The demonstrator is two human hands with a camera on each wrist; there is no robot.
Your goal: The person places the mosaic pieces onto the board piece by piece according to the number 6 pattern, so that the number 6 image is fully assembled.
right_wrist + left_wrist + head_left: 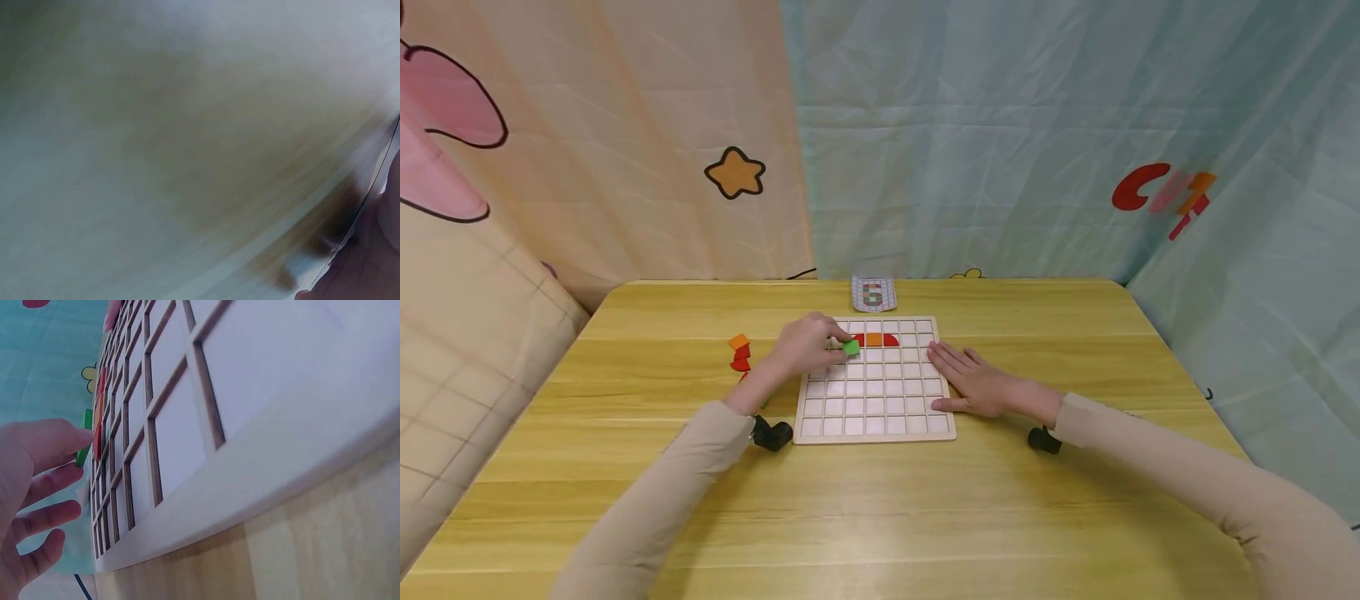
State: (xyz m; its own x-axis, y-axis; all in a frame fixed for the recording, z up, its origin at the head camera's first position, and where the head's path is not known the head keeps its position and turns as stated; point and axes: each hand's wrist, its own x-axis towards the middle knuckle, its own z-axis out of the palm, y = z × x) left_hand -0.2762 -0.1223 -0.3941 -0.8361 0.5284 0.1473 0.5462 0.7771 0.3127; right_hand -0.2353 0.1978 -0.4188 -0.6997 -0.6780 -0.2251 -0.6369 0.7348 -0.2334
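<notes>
A wooden grid board [875,439] with white square cells lies on the table. Near its top, an orange square tile [874,340] sits in a cell between two red rounded tiles [891,340]. My left hand [808,344] pinches a green square tile [851,347] between thumb and index finger, over the board's upper left, close to the left red tile. In the left wrist view the other fingers are spread away from the green tile [84,437]. My right hand [977,383] rests flat with its fingertips on the board's right edge.
Left of the board lie loose tiles: an orange square [739,342] and several red pieces [741,358]. Behind the board is a small printed pattern card [873,294]. Curtains [962,142] hang behind the wooden table [880,517]. Dark wrist devices [772,434] sit below both wrists.
</notes>
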